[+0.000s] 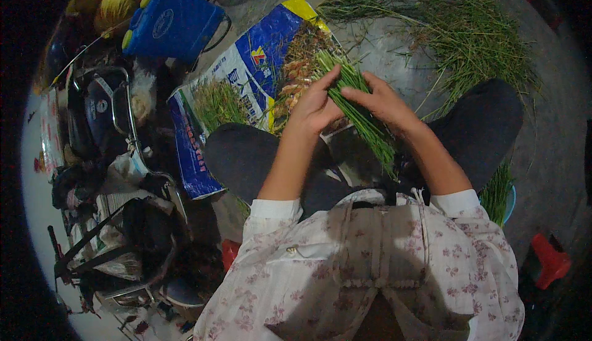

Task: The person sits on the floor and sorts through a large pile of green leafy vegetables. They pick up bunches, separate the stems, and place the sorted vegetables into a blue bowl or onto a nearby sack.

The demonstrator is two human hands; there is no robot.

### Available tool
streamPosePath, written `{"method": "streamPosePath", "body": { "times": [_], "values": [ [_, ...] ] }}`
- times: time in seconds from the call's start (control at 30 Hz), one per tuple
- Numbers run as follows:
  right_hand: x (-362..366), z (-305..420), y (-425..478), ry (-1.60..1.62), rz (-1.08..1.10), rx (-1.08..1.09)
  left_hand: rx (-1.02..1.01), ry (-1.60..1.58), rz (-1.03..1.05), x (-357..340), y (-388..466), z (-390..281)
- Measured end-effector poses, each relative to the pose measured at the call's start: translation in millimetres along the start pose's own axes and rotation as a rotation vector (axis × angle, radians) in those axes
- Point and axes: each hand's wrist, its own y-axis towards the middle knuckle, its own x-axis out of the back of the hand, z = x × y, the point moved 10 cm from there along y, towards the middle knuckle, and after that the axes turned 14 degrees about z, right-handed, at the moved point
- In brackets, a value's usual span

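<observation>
A bundle of long green stalks [363,116] lies slantwise between my hands, its pale ends up and to the left. My left hand [319,103] is around the bundle's upper part, with the thumb on top. On the other side, my right hand [381,100] rests its thumb against the stalks, its fingers partly hidden. Beneath is a printed blue, white and yellow plastic sack [268,35] spread on the ground, strewn with brown leaf scraps [298,63] and a small heap of green trimmings [219,105]. A large heap of loose green stalks [476,45] lies at upper right.
A motorbike [132,123] stands at the left. Behind it are a blue plastic tank [173,22] and a yellow sack [115,1]. More green stalks [495,195] stand in a light-blue container [510,204] by my right knee. A red object [548,260] lies at lower right.
</observation>
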Motion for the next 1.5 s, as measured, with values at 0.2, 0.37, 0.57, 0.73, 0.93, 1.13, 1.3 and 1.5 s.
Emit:
{"method": "streamPosePath", "body": {
  "times": [0.2, 0.37, 0.57, 0.73, 0.93, 1.13, 1.3, 1.5],
  "values": [
    [6.9, -15.6, 0.8, 0.418, 0.045, -0.066, 0.0, 0.188, -0.046, -12.3, -9.3, -4.6],
    [6.0, -5.9, 1.5, 0.635, 0.072, -0.007, -0.071, 0.168, 0.032, -24.4, -11.7, -15.6],
    [6.8, -6.8, 0.0, 0.691, 0.055, -0.018, -0.002, 0.034, 0.069, -21.0, -11.0, -9.9],
    [8.4, -12.9, -1.4, 0.536, 0.029, -0.084, 0.029, -0.048, 0.196, -28.0, -7.2, -3.8],
    [-0.3, -25.3, -0.3, 0.369, 0.097, -0.163, -0.029, 0.129, 0.086, -19.8, -2.3, -1.2],
    [-8.0, -32.7, 2.4, 0.296, 0.186, -0.193, -0.14, 0.303, -0.017, -22.0, -0.2, 0.3],
    [-18.4, -32.7, -1.9, 0.321, 0.293, -0.261, -0.09, 0.222, -0.073, 11.1, 5.7, 4.3],
    [18.5, -11.5, -11.0, 0.022, 0.158, -0.285, -0.426, -0.041, -0.214, 22.2, -20.2, -46.4]
  ]
}}
